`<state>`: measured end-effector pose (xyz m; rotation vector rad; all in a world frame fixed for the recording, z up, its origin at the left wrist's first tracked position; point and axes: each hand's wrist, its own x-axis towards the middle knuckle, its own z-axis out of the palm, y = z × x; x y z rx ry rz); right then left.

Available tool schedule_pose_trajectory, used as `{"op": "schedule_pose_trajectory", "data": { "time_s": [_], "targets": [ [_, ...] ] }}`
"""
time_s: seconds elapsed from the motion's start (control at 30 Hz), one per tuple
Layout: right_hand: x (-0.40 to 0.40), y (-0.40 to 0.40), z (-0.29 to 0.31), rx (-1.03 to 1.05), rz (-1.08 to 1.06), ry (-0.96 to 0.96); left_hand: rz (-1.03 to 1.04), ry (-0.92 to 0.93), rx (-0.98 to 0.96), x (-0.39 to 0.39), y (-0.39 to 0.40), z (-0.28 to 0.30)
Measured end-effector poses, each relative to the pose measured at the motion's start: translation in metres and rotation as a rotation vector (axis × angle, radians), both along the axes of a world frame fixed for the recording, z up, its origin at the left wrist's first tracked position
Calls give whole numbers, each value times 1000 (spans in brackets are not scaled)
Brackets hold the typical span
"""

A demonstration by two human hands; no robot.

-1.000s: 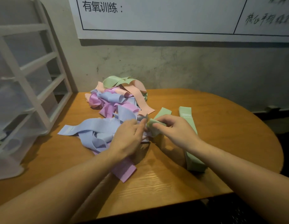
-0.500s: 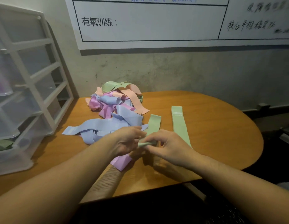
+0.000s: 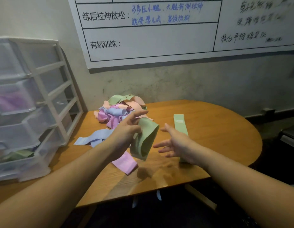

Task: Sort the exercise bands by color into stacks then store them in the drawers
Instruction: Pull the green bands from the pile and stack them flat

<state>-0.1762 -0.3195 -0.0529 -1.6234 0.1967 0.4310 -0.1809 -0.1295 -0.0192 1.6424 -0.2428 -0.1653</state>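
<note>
Seemingly rubbery green loop (image 3: pixel 145 140) in left hand (image 3: pixel 126 134)

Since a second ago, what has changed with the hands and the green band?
The left hand has lifted the green band off the table and holds it alone as a hanging loop. The right hand has let go and is open beside it. The mixed pile and the flat green band stayed put.

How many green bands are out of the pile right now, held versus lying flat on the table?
Held band, gripped by the left hand: 1
Flat band on the table, behind the open right hand: 1 visible, possibly a stack
Total: 2
</note>
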Motion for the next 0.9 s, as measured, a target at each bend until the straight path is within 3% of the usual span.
{"op": "schedule_pose_trajectory", "data": {
  "time_s": [0.13, 0.33, 0.47, 0.67, 0.9],
  "targets": [
    [-6, 8, 5, 274, 16, 66, -67, -81, 64, -15, 9, 11],
    [-13, 20, 12, 479, -21, 127, -172, -169, 179, -30, 17, 21],
    [-5, 15, 17, 637, -147, 11, -251, -153, 329, -30, 19, 13],
    [4, -6, 23, 522, -350, -240, -230, -42, 397, -19, 18, -18],
    [-10, -31, 44, 445, -200, -461, -64, -18, 468, 0, 0, -35]
  ]
}}
